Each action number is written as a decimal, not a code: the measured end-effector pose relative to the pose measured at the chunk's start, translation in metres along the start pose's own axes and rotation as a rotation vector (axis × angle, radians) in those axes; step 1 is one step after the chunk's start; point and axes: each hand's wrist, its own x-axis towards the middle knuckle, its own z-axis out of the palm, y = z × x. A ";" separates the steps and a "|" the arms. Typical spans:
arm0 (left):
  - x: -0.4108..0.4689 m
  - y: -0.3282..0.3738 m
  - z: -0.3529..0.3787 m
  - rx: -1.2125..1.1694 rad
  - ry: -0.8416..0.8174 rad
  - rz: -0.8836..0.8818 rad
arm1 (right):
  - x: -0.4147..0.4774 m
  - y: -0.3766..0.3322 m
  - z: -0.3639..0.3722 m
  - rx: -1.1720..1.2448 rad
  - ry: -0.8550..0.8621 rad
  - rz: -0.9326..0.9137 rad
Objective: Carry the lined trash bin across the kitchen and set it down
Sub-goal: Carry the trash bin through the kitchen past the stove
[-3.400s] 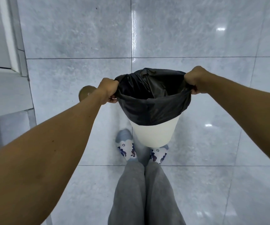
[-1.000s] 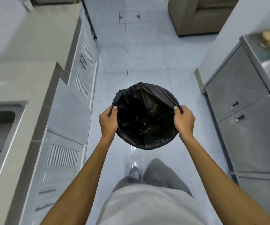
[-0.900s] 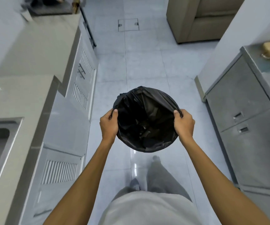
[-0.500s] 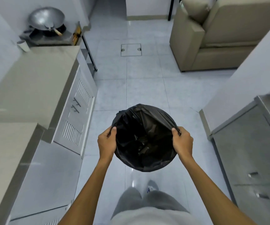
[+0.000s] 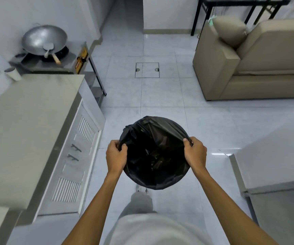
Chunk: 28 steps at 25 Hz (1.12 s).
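I look straight down into the trash bin (image 5: 156, 152), which is lined with a black plastic bag that covers its rim and hides its walls. It hangs in the air in front of my waist, above the tiled floor. My left hand (image 5: 116, 157) grips the rim on the left side, fingers pinched over the bag. On the opposite side my right hand (image 5: 195, 153) holds the rim the same way. The bag's inside is dark and crumpled.
A counter (image 5: 24, 124) with white louvred cabinet doors (image 5: 75, 165) runs along the left. Behind it a stove carries a wok (image 5: 43, 40). A beige sofa (image 5: 252, 64) stands at the far right, a white wall corner (image 5: 273, 156) at the near right. A floor hatch (image 5: 147, 70) lies ahead.
I have walked forward along the kitchen aisle with the bin held in both hands. The sink and the steel drawers have dropped out of view, and the wok and sofa have come closer.
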 end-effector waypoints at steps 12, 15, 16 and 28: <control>0.303 0.134 0.112 0.295 -0.086 0.223 | 0.303 -0.125 0.096 -0.025 0.036 -0.002; 0.385 0.169 0.154 0.322 -0.065 0.216 | 0.400 -0.158 0.122 -0.029 0.003 0.002; 0.414 0.183 0.169 0.339 -0.041 0.209 | 0.434 -0.170 0.129 -0.033 -0.003 -0.006; 0.694 0.299 0.278 0.481 0.143 0.064 | 0.757 -0.318 0.231 -0.162 -0.124 -0.131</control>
